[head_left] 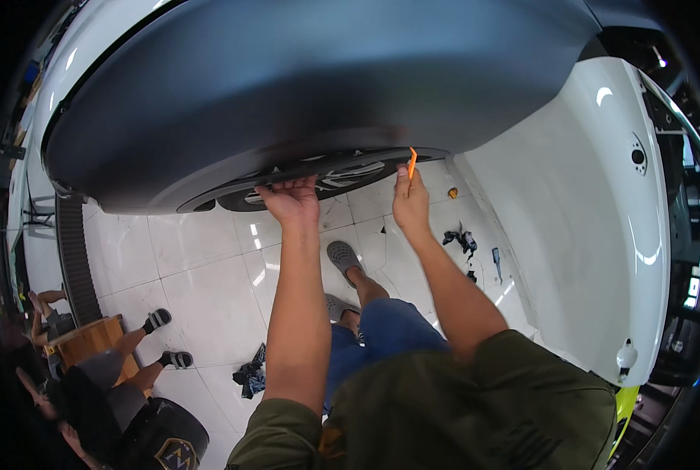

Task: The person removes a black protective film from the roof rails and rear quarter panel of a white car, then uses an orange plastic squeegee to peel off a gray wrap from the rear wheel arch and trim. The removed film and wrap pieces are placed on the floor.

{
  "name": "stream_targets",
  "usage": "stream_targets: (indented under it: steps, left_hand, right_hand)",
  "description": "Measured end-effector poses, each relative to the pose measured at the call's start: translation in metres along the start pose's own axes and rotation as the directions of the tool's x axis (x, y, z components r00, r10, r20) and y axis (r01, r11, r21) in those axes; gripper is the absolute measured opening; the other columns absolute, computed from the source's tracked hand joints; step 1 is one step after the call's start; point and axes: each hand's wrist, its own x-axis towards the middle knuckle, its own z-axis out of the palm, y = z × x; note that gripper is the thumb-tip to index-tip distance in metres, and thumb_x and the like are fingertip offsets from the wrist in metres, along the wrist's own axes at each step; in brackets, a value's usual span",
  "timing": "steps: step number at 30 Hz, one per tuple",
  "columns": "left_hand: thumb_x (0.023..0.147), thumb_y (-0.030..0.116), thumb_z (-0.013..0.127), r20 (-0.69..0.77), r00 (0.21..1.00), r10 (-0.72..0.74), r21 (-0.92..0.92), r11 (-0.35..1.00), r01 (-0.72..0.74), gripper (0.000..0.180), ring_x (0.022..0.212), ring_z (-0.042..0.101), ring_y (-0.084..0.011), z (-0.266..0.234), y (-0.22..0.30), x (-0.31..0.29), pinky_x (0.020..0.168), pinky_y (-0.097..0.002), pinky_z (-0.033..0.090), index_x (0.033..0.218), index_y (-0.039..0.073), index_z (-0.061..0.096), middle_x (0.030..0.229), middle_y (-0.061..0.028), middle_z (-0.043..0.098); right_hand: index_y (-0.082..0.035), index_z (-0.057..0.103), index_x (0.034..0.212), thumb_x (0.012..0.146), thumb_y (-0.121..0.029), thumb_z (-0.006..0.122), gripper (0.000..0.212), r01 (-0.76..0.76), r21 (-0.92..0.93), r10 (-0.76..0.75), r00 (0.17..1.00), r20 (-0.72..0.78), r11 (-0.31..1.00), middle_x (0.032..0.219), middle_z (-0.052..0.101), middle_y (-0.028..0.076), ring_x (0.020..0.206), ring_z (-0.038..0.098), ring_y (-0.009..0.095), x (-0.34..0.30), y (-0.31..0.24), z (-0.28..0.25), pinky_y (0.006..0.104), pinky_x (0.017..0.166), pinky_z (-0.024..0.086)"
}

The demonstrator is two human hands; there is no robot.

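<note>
**Up close, a dark car panel (326,86) and an orange tool (413,163)**

Far on the left, a wooden box (83,338) is on the shiny white floor (201,313). Another person (137,381) has their legs out beside it, with sandals (176,359) on their feet. Near those legs is a round black thing (150,427) with a gold badge. Next, some crumpled black scraps (250,374) lie on the tiles.

Then comes the left hand (291,202). Its palm faces up and its fingers bend up at the low edge of the dark car panel, in front of the wheel (350,178). The tips are hard to see, so I cannot tell if they pinch the edge or just push on it. Down below are grey clogs (343,262) and blue shorts (389,325).

More to the right, the right hand (411,202) pinches the orange tool between its thumb and fingers. The tool points up, and its bent top is at the low edge of the panel, close to the right end of the wheel.

Past that hand, a small orange thing (452,193) sits on the floor. More black bits (463,239) lie near it, then a thin blue-grey tool (496,262). Last, a big white car door (585,219) fills the right side.
</note>
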Motion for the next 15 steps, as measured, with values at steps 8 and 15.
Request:
stream_targets:
  steps: [8, 15]
  left_hand:
    - [0.097, 0.058, 0.032, 0.079, 0.997, -0.017, -0.017, 1.000, 0.018, 0.060, 0.104, 0.056, -0.0264, -0.001, -0.003, -0.003, 0.100, -0.0500, 0.044, 0.107, 0.003, 0.054, 0.107, -0.0123, 0.058]
    - [0.098, 0.060, 0.023, 0.016, 1.000, 0.011, 0.017, 1.000, -0.011, 0.068, 0.110, 0.054, -0.0290, 0.007, -0.002, -0.007, 0.101, -0.0509, 0.044, 0.122, 0.002, 0.048, 0.118, -0.0142, 0.053]
  right_hand:
    - [0.006, 0.046, 0.124, 0.093, -0.013, 0.047, 0.036, 0.564, -0.640, -0.475, 0.815, 0.332, 0.521, 0.101, 0.060, 0.028, 0.091, 0.060, 0.045, -0.001, -0.009, -0.069, 0.0483, 0.084, 0.048]
    - [0.010, 0.046, 0.114, 0.084, -0.005, 0.057, 0.036, 0.443, -0.872, -0.189, 0.893, 0.409, 0.208, 0.102, 0.059, 0.027, 0.091, 0.067, 0.035, 0.017, -0.043, -0.038, 0.0360, 0.074, 0.057]
